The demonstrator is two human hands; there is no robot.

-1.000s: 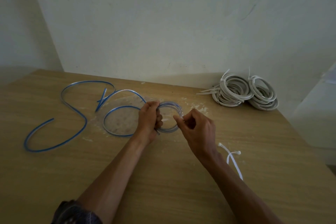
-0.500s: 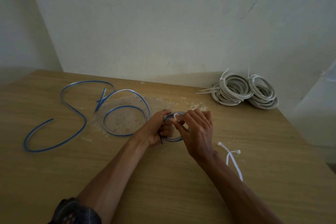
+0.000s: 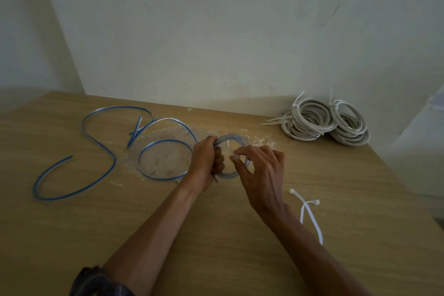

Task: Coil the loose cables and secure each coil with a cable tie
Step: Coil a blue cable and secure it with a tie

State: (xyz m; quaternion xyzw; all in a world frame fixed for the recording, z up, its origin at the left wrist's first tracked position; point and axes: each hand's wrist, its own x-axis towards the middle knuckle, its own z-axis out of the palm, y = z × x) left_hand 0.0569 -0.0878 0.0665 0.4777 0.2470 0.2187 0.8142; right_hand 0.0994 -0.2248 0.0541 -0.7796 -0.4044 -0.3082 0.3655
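The coil [image 3: 231, 136] of clear, blue-striped cable sits just above the table [image 3: 72, 235], slightly past its middle, standing roughly upright between both hands. The left hand [image 3: 205, 161] grips its left rim in a closed fist and hides that side. The right hand [image 3: 262, 175] is at its right rim, where thumb and forefinger pinch a small white tie [image 3: 235, 156]. The tie is blurred, and I cannot tell whether it wraps the coil. The other three fingers spread loosely and cover part of the ring.

From under the left fist the uncoiled cable [image 3: 114, 160] runs left in one flat loop and then a wide S, its free end near the left edge. White flecks [image 3: 262, 142] lie around the coil. Two spare ties [image 3: 310, 214] lie crossed just beside the right forearm. Well apart, at the far right corner against the wall [image 3: 216, 31], sit two stacks of tied white coils [image 3: 310, 122].
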